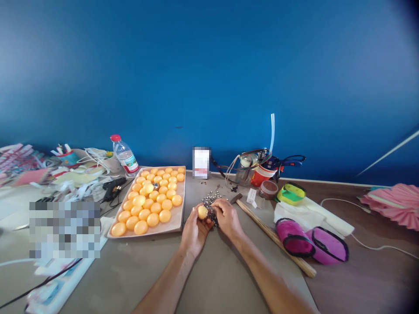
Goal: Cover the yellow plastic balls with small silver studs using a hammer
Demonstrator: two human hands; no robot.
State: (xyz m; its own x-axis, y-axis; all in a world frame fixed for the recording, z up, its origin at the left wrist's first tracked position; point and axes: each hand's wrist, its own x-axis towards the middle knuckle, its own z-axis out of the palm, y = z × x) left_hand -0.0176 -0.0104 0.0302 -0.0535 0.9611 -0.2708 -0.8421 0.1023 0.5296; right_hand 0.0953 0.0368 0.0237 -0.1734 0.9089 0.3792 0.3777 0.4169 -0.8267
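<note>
While left hand (193,233) holds orange ball (202,212) (round); right hand (227,218) grips metal bits (212,214).

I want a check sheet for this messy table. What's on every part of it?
Surface: grey-brown table, crowded at back and sides.
Job's things: orange ball; shiny metal bits; tray of spare balls.
Clutter: hammer, water bottle, glue gun, pink pouches.
Grippers: left hand holds the orange ball; right hand curls over the bits.
Cables: white cable at right, black cable at left.
Surroundings: blue wall.
</note>
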